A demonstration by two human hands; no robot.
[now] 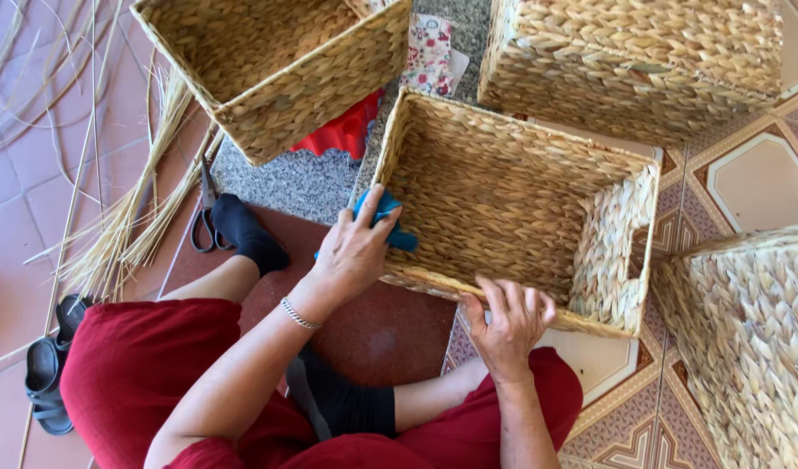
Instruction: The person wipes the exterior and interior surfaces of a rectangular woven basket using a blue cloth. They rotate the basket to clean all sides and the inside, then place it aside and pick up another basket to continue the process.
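Evidently right hand (507,323) grips the basket (607,252) rim to steady it while left hand (355,247) fingers pinch a blue cloth (390,221) against its wall

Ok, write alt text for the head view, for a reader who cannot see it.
Seated on a tiled floor, a person's left hand presses a blue cloth against the rim of an open woven basket, while the right hand grips its near edge. Three more woven baskets, scissors and loose straw lie around.
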